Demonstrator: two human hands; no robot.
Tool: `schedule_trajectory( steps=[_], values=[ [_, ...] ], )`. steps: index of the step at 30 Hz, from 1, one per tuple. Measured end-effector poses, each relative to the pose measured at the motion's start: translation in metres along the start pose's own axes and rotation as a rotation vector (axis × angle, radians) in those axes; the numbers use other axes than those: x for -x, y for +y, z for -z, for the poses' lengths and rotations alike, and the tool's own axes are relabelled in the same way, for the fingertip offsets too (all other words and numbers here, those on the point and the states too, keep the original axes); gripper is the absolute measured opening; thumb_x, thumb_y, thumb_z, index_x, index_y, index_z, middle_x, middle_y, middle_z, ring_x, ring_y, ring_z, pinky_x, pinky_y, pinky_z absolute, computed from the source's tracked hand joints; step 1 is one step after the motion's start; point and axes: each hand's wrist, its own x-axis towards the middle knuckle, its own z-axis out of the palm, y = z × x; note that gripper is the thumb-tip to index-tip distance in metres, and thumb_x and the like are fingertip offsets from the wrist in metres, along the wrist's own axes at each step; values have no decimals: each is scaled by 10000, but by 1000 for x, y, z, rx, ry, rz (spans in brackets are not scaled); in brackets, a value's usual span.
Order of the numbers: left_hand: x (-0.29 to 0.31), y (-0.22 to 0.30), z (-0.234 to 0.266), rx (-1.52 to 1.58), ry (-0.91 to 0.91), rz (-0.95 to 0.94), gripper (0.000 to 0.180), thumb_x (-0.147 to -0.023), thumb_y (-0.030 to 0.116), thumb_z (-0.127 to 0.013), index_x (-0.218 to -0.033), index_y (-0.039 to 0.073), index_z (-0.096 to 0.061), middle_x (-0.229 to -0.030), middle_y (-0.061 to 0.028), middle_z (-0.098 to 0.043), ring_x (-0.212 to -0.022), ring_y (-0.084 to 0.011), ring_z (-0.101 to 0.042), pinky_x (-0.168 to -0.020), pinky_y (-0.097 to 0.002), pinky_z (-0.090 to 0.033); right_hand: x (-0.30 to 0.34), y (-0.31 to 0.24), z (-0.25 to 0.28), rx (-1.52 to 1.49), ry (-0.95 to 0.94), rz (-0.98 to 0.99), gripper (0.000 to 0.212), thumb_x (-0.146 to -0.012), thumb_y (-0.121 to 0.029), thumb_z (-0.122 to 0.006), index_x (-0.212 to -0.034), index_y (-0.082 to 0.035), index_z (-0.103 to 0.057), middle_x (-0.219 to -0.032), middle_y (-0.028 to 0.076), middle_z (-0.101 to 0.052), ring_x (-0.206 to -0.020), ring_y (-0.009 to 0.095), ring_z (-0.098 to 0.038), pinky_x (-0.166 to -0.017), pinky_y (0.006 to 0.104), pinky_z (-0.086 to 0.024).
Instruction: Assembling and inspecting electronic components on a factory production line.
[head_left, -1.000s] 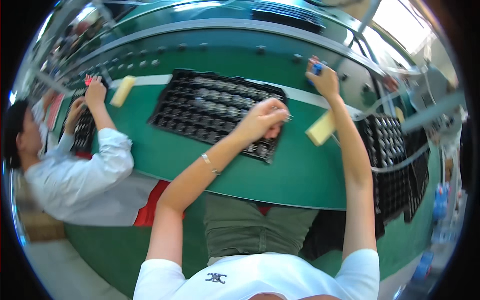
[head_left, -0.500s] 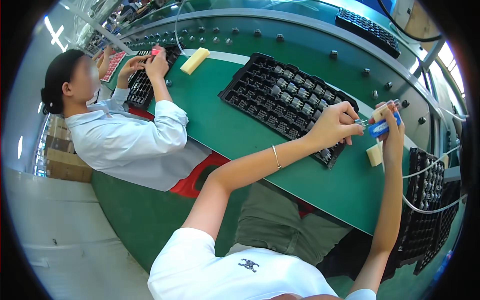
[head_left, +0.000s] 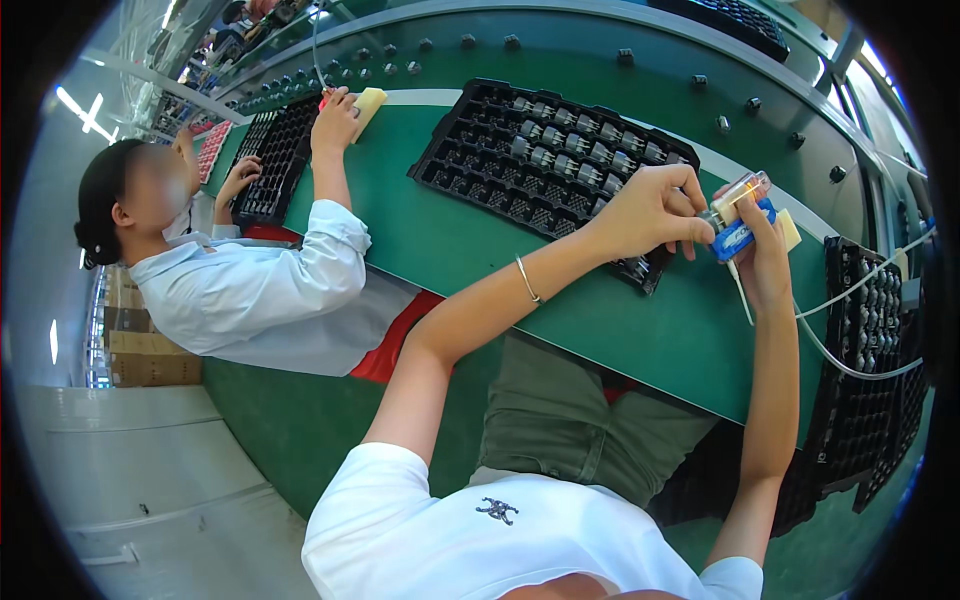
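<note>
My left hand (head_left: 652,215) pinches a small metal part (head_left: 709,219) between thumb and fingertips, over the right end of a black tray. Its far end meets a hand-held tool, a blue block (head_left: 735,241) with a clear, cream-coloured top that glows orange. Fingers of my right hand (head_left: 764,258) wrap round this tool, and a thin pale tube hangs below it. In the black tray (head_left: 478,187), several similar metal parts (head_left: 570,143) fill pockets toward the far and right side. Its left and near pockets hold no such parts. My fingers partly hide the pinched part.
A co-worker in a pale blue shirt (head_left: 270,290) sits at left, by another black tray (head_left: 285,150). A yellow block (head_left: 367,110) lies between us; another (head_left: 789,230) is behind my right hand. More loaded trays (head_left: 868,320) stand at right, with white tubes crossing there.
The metal part, formerly apart from the blue tool, now meets it, and the tool's top glows. Both hands appear slightly lower left. The co-worker's one hand has moved to the yellow block.
</note>
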Motion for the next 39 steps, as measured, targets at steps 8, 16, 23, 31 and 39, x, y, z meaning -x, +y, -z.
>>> schedule_trajectory(
  steps=[8, 16, 23, 31, 39],
  values=[
    [-6, -8, 6, -4, -63, 23, 301, -749, 145, -819, -894, 39, -577, -689, -7, -625, -625, -61, -585, -534, -194, -442, 9, -9, -5, 57, -70, 7, 365, -917, -284, -621, -1179, -40, -550, -1035, 56, -630, -904, 109, -627, -769, 241, -501],
    [-15, 10, 35, -646, 81, -156, 239, -735, 189, -810, -753, 29, -633, -619, -1, -592, -580, -55, -528, -547, -219, -425, 22, -27, 56, 460, 284, 221, 472, -883, -214, -663, -1264, 28, -525, -1067, 78, -619, -926, 133, -617, -808, 251, -495],
    [3, 37, 123, -1419, 614, 10, 277, -767, 354, -699, -765, 80, -657, -737, -135, -681, -750, -330, -678, -688, -448, -535, 17, -37, 75, 811, 525, 569, 568, -846, -242, -740, -1269, 71, -525, -1095, 123, -608, -963, 158, -602, -837, 263, -495],
    [46, 75, 201, -1665, 845, 447, 300, -787, 354, -682, -884, 72, -710, -920, -159, -705, -895, -363, -676, -765, -457, -543, -15, -27, 46, 747, 525, 580, 522, -847, -168, -734, -1259, 87, -541, -1073, 109, -631, -949, 142, -614, -831, 260, -498],
    [91, 112, 228, -1657, 952, 739, 444, -772, 505, -645, -905, 90, -725, -968, -141, -707, -944, -331, -663, -816, -443, -513, -46, -28, 29, 440, 329, 619, 471, -922, -165, -656, -1311, 53, -504, -1135, 98, -603, -988, 121, -582, -876, 234, -458]
  ],
)
